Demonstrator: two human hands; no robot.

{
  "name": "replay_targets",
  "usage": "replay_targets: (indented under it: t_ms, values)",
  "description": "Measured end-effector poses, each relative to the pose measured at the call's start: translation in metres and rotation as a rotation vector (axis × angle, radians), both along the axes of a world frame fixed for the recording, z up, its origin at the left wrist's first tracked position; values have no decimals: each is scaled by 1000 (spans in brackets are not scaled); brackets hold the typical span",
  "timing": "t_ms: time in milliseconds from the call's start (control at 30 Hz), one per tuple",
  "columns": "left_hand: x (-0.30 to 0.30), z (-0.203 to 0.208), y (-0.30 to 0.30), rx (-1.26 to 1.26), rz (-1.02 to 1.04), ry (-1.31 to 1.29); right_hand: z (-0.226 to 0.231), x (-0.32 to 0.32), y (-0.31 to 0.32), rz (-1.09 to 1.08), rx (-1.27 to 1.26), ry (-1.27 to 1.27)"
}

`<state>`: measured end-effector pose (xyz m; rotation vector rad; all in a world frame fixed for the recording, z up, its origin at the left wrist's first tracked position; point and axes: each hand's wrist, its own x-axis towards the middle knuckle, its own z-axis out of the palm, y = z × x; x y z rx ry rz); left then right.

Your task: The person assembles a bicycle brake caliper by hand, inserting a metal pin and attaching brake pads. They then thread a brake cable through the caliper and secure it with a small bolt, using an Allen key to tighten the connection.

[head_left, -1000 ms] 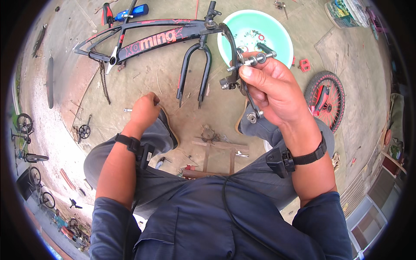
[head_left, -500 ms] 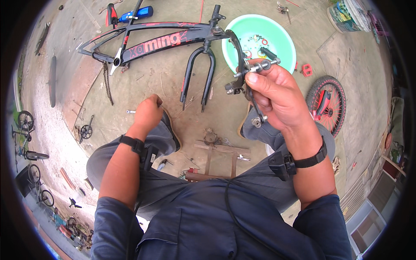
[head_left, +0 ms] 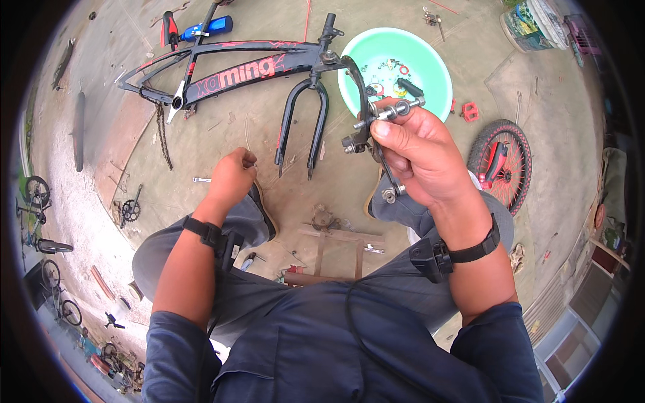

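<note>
My right hand (head_left: 420, 158) is raised in front of me and grips a black bicycle brake caliper (head_left: 366, 114) with a silver bolt sticking out at its top. My left hand (head_left: 232, 176) reaches down to the concrete floor beside my left shoe, its fingers pinched on something small that I cannot make out. A black and red bicycle frame (head_left: 228, 70) with its fork lies on the ground ahead. Right of the fork stands a green plastic basin (head_left: 430, 64) holding several small parts.
A small wheel with a red rim (head_left: 500, 164) lies at the right, a red pedal (head_left: 469, 112) near the basin. A chain (head_left: 161, 131), a sprocket (head_left: 130, 210) and a wrench (head_left: 201, 180) lie at the left. A low wooden stool (head_left: 336, 245) sits between my legs.
My left hand has moved forward and down from my knee to the floor near the fork. My right hand holds the brake caliper in much the same place.
</note>
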<state>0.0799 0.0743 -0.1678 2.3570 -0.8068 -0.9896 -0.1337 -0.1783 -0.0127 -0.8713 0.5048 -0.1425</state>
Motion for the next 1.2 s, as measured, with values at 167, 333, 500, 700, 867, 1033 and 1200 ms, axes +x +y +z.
replay_targets:
  t_ms: [167, 333, 500, 700, 867, 1033, 1200]
  values:
    - [-18, 44, -26, -263, 294, 699, 2, -1, 1, 11, -8, 5]
    - [-41, 101, -55, -565, 309, 1123, 1, 1, 3, 42, 4, 3]
    - [-66, 138, -78, -660, 132, 829, 1, 5, 7, 56, 38, 22]
    - [-79, 150, -91, -648, -53, 336, 2, 8, 12, 87, 83, 3]
    - [-81, 150, -95, -685, -45, 246, 2, 8, 12, 103, 88, -11]
    - [-80, 151, -91, -687, -96, 161, 4, 7, 13, 102, 85, -26]
    - [-81, 151, -92, -716, -102, 52, 5, 7, 12, 106, 87, -26]
